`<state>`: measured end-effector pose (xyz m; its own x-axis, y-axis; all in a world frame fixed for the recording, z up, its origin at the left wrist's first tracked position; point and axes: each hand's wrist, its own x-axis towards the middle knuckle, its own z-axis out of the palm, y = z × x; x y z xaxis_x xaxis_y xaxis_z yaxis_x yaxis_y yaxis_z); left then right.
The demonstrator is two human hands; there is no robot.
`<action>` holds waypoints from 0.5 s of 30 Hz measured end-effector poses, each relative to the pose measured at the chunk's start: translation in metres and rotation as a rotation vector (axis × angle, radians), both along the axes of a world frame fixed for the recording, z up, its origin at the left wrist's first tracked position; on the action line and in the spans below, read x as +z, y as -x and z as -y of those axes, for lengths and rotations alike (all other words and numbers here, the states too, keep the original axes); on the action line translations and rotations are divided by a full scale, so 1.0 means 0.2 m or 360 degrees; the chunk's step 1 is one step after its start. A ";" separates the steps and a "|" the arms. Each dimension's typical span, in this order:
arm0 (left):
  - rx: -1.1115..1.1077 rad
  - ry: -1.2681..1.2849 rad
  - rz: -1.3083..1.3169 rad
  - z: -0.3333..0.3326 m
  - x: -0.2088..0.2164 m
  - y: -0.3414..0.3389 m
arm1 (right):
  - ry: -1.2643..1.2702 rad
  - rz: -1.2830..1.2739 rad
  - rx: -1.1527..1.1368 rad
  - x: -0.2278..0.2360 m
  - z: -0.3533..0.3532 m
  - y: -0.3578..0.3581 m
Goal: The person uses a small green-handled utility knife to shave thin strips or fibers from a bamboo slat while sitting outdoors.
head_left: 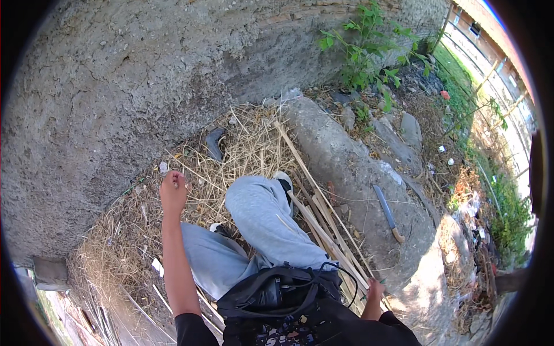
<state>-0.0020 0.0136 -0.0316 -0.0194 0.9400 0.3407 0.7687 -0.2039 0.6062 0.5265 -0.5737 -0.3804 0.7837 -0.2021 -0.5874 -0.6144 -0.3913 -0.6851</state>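
My left hand [173, 188] is raised on the left, over the straw-strewn ground near the wall. Its fingers are curled together, and I cannot make out anything in them. At the lower right, my right hand [374, 290] is closed at the near end of a long thin bamboo strip [323, 192]. That strip slants away to the far left, past my knee. A small green bit shows by these fingers, too small to name. Several wider bamboo strips [319, 224] lie beside my leg. A long-bladed knife [385, 208] with a wooden handle rests on the large stone slab to the right.
A rough grey wall [144, 75] rises ahead and to the left. Between wall and slab [340, 150] lies a heap of straw-like shavings [259, 141], with a dark curved piece [215, 144] beside it. A leafy plant [369, 49] grows at the far right, near scattered litter.
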 end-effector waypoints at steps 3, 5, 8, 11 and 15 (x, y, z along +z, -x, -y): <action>0.0161 -0.0066 -0.0009 0.04 0.12 -0.07 | 0.0604 0.0163 0.1262 0.12 -0.32 0.21; 0.0387 -0.0243 0.0181 0.13 0.19 -0.05 | 0.0846 0.0378 0.1731 0.26 -0.52 0.32; 0.0648 -0.0149 -0.0151 0.32 0.28 -0.04 | 0.0906 0.0507 0.1953 0.23 -0.66 0.32; 0.0574 -0.0031 -0.0567 0.57 0.29 -0.04 | 0.0815 0.0530 0.2199 0.28 -0.88 0.33; 0.0208 -0.0091 -0.0259 0.84 0.00 -0.04 | 0.0916 0.0579 0.2431 0.22 -1.05 0.34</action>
